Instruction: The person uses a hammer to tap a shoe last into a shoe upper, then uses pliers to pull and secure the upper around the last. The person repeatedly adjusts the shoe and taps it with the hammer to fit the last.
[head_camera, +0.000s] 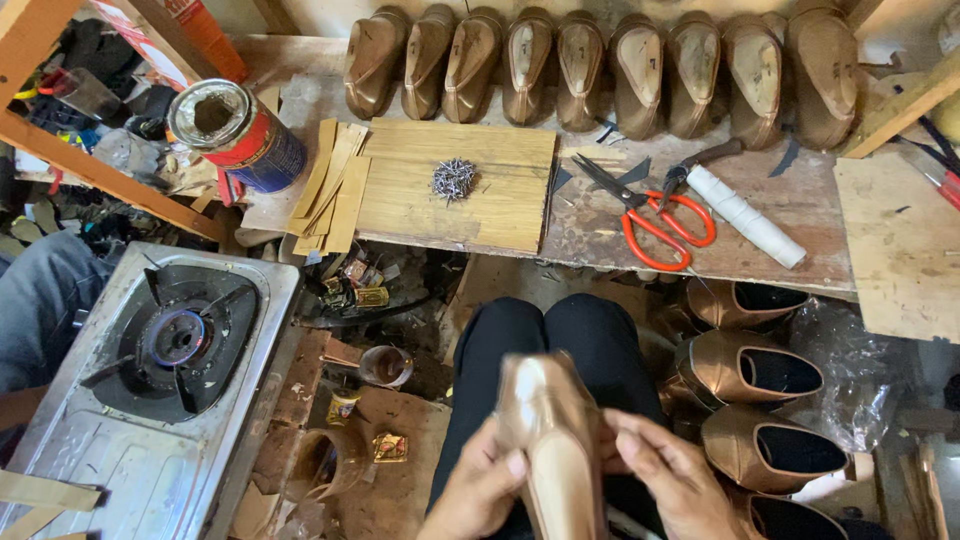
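Over the person's lap, the left hand (480, 490) and right hand (665, 480) clasp a bronze shoe (550, 440) from both sides, fingers wrapped on it. On the workbench (760, 240), a tipped can (235, 130) shows an open mouth, contents unclear; nails (454, 179) sit heaped on a board (480, 205).

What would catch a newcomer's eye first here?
Probably the copper-coloured shoe held at bottom centre between the left hand and right hand. Next, the row of shoes lined along the back of the bench, and the orange-handled scissors lying below them. A gas stove sits at lower left.
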